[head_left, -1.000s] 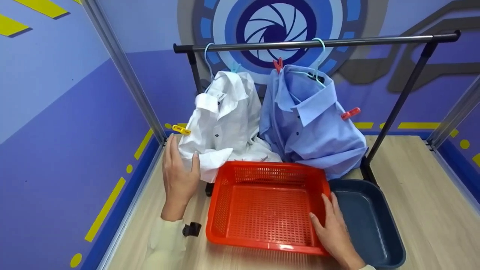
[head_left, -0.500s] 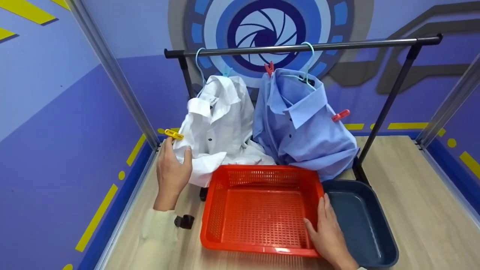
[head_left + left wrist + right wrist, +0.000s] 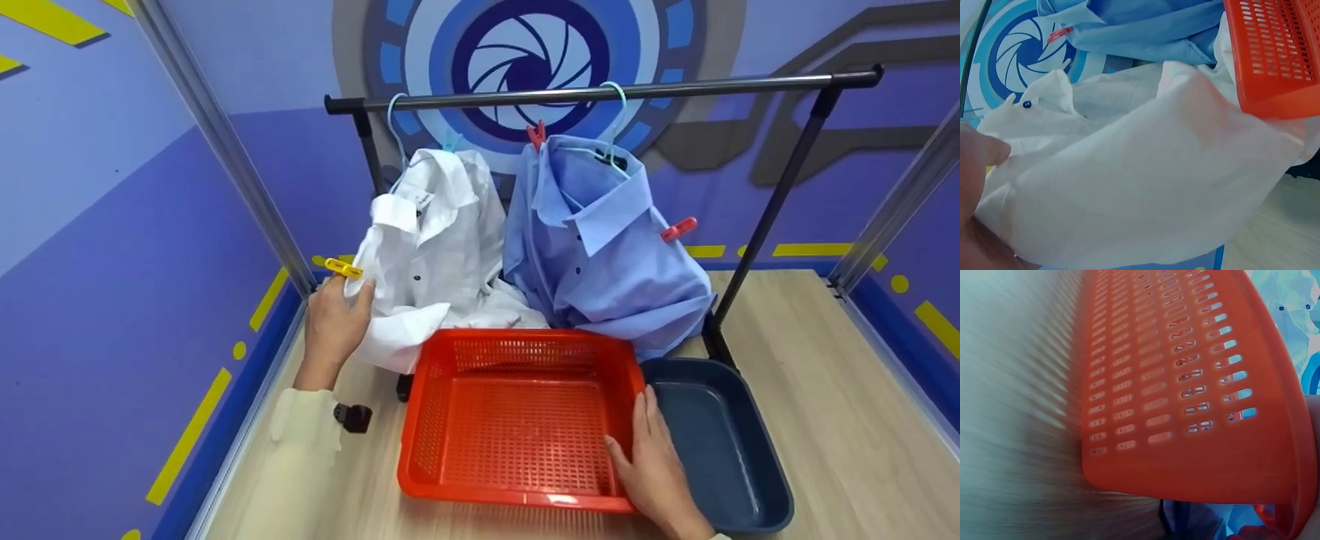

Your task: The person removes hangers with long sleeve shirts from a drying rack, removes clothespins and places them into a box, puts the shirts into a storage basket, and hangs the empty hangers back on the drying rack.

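At the left, a white shirt hangs on a pale blue hanger, a yellow clothespin clipped to its side. Just below that clothespin my left hand pinches the shirt's edge. In the left wrist view the thumb lies on the white cloth, and the other fingers are hidden behind it. My right hand holds the right rim of a red plastic basket, thumb inside and fingers along the outside. The right wrist view shows the basket's perforated wall close up.
A blue shirt with red clothespins hangs on the same black rack. A dark blue basin stands right of the basket on the wooden tabletop. Walls enclose the back and sides.
My left hand has gone from straight fingers beside the white shirt to fingers bent around its edge under the yellow clothespin. My right hand stays at the basket rim. The head view has shifted slightly.
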Tool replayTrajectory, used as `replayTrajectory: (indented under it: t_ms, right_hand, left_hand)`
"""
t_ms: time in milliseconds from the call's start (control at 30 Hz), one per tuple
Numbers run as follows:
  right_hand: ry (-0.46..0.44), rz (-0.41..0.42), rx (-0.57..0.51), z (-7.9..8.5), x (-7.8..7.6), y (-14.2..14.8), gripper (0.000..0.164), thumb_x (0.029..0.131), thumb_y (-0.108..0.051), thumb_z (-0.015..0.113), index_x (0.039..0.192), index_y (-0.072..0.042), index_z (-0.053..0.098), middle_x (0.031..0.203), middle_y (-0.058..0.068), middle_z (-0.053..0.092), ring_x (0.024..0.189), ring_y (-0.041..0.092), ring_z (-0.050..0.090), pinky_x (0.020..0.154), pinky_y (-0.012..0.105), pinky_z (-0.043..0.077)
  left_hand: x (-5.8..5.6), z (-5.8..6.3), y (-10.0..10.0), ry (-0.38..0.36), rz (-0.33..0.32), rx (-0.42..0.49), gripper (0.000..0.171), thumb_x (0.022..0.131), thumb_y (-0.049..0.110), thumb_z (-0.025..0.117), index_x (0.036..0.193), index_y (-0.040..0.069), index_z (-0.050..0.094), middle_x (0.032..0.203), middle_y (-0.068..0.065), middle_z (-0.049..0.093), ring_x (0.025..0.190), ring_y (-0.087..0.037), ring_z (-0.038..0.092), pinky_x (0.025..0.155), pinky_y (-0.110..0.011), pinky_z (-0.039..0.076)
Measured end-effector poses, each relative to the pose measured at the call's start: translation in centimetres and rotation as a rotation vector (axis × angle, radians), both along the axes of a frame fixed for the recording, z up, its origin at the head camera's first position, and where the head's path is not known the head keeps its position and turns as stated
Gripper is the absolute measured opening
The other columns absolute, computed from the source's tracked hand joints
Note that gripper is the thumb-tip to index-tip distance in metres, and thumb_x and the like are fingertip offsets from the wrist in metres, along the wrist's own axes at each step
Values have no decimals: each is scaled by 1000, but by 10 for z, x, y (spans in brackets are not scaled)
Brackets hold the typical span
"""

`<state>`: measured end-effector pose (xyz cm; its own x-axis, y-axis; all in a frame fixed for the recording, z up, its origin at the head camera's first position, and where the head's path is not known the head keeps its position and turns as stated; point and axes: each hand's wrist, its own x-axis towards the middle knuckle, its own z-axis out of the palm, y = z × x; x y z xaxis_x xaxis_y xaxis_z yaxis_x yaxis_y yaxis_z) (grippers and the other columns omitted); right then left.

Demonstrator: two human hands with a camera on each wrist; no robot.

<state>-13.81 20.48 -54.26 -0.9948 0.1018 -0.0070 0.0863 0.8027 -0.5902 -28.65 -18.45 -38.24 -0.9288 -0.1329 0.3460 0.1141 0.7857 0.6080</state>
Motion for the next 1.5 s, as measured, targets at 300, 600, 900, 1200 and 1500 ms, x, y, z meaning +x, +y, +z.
replayTrajectory:
  t_ms: [300, 600, 900, 1200, 1500]
  right_hand:
    - [28, 4, 13, -1, 1, 0, 85, 94, -27, 61, 152, 6, 8, 161, 24, 1, 145, 45, 13, 112, 61, 22]
    - [18, -1, 9, -2, 0, -1, 85, 95, -29, 60, 153, 3, 6, 161, 22, 0, 146, 44, 14, 112, 61, 23]
    - [-59, -19, -7, -1, -2, 1, 87, 95, -32, 58, 154, -1, 2, 162, 18, -4, 147, 43, 11, 112, 62, 21]
    - [-37, -25, -9, 0, 0, 0, 86, 95, -31, 59, 154, 0, 4, 162, 18, -2, 146, 43, 13, 112, 62, 23]
    - [-44, -24, -10, 0, 1, 0, 85, 95, -29, 59, 154, 0, 4, 163, 17, -4, 146, 43, 14, 113, 61, 22]
  left_hand:
    - [-5, 5, 2, -43, -80, -41, 42, 93, 36, 60, 104, -4, 65, 96, -24, 68, 88, -38, 65, 78, -50, 50]
    - [-8, 9, 0, -118, -187, 33, 45, 98, 40, 51, 112, -2, 61, 102, -21, 65, 92, -32, 62, 86, -47, 50]
    - [-9, 8, 0, -143, -229, 13, 45, 102, 40, 43, 108, -2, 59, 82, -14, 55, 79, -27, 57, 74, -41, 46]
    - [-10, 5, -2, 3, -226, -10, 37, 101, 24, 49, 78, -3, 57, 70, -15, 50, 73, -33, 55, 71, -48, 44]
    - [-6, 10, -2, -294, -284, 303, 42, 106, 25, 32, 126, -7, 50, 123, -26, 54, 122, -34, 48, 106, -49, 36]
